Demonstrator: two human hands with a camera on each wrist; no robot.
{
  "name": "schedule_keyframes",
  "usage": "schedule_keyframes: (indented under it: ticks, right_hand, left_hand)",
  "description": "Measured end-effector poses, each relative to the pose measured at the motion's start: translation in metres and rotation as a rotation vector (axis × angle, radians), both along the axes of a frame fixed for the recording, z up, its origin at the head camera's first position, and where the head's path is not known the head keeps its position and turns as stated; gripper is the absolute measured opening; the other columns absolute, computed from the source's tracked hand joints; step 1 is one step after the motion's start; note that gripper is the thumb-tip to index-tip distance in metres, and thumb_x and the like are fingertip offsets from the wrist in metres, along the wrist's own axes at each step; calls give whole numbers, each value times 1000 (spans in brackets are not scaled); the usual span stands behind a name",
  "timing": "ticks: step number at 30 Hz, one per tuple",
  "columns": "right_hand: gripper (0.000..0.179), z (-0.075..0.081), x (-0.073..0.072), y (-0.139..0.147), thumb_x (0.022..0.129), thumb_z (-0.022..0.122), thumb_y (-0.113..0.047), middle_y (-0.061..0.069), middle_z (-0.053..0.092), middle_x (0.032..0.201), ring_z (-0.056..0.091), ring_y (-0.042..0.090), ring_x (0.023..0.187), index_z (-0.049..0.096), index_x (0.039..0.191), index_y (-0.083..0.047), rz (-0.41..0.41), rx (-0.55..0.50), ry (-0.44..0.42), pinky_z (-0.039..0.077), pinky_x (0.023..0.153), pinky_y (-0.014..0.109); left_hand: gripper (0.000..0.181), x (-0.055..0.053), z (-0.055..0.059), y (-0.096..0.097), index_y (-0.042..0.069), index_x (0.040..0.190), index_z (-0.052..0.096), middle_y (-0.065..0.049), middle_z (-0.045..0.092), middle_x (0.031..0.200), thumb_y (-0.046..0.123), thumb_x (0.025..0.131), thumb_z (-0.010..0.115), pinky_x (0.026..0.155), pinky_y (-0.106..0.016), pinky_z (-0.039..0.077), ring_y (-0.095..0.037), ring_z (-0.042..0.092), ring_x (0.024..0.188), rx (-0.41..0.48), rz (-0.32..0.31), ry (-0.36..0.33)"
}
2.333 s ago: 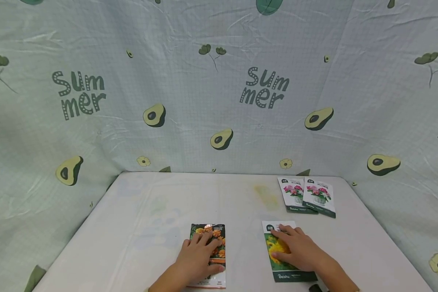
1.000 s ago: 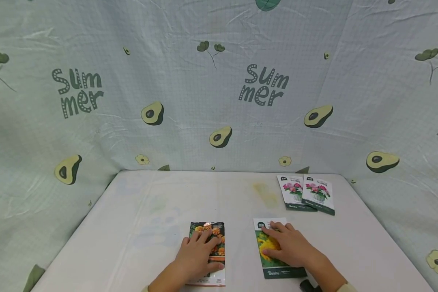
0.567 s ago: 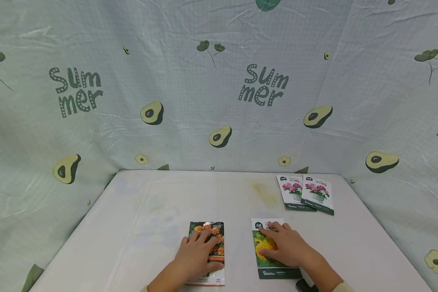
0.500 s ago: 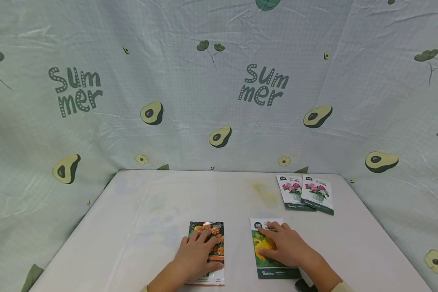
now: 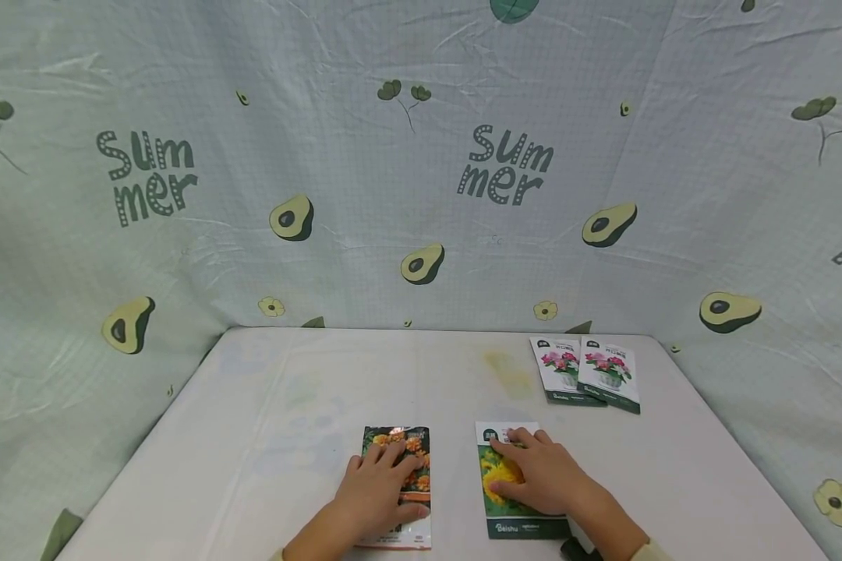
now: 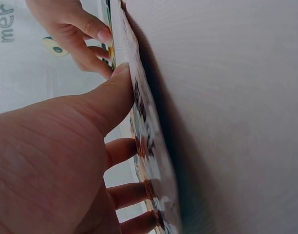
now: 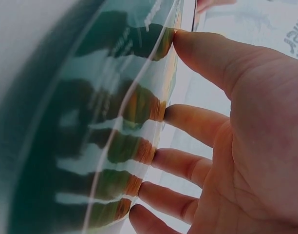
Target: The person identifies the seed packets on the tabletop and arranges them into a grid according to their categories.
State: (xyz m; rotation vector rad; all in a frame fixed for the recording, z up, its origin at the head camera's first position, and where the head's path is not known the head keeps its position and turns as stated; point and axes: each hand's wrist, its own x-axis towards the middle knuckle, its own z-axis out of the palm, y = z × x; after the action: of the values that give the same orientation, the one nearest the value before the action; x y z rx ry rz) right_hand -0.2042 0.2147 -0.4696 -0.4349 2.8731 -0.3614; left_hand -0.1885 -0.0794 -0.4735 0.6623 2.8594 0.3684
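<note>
My left hand point(image 5: 377, 492) rests with spread fingers on a seed packet point(image 5: 417, 532) printed with orange flowers, lying flat near the front of the table. In the left wrist view its thumb and fingertips press on the packet's face point(image 6: 148, 131). To the right, my right hand point(image 5: 543, 477) presses its fingertips on a green and white seed packet point(image 5: 526, 527) with a yellow flower. The right wrist view has thumb and fingers touching that glossy packet point(image 7: 66, 141) from above, the palm raised off it. A gap of table separates the two packets.
Two seed packets with pink flowers, a left one point(image 5: 560, 372) partly under a right one point(image 5: 610, 374), lie at the back right of the white table point(image 5: 288, 436). A patterned cloth point(image 5: 365, 171) hangs behind. Something black point(image 5: 577, 550) shows below my right wrist.
My right hand has slid the yellow-flower packet leftward across the table, nearer the orange-flower packet. My left hand and its packet have stayed in place.
</note>
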Motion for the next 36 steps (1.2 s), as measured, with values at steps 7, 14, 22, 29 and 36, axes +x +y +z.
schedule_keyframes:
  ticks: [7, 14, 22, 29, 36]
  right_hand:
    - [71, 1, 3, -7, 86, 69, -66, 10, 57, 144, 53, 36, 120, 61, 144, -26, 13, 9, 16, 48, 97, 61]
    - [68, 5, 7, -14, 89, 69, -62, 11, 55, 148, 52, 37, 124, 60, 145, -25, 5, 18, 17, 48, 99, 61]
    - [66, 1, 8, -21, 88, 68, -64, 9, 54, 148, 52, 33, 123, 60, 144, -29, 3, 34, 24, 49, 98, 58]
    - [66, 5, 9, -29, 87, 69, -63, 11, 53, 149, 51, 35, 123, 62, 142, -26, -5, 35, 15, 49, 100, 59]
    - [67, 2, 7, -32, 88, 68, -64, 12, 51, 148, 50, 33, 122, 61, 142, -26, -2, 52, 12, 48, 99, 59]
  left_hand:
    - [70, 0, -1, 0, 32, 145, 55, -8, 45, 157, 66, 85, 70, 91, -58, 42, -38, 45, 135, -6, -6, 11]
    - [70, -1, -1, 0, 34, 144, 55, -7, 46, 156, 67, 85, 70, 92, -60, 41, -39, 45, 135, -4, 5, 14]
    - [70, -2, -1, 0, 33, 145, 55, -8, 46, 156, 66, 85, 70, 91, -60, 41, -40, 45, 137, 9, 5, 0]
    - [70, -1, 2, 0, 32, 145, 56, -9, 45, 157, 66, 85, 71, 90, -59, 41, -41, 44, 138, 17, 6, -9]
    - [69, 0, 3, 1, 30, 143, 57, -9, 47, 155, 65, 84, 73, 91, -60, 40, -40, 45, 135, 28, 11, 3]
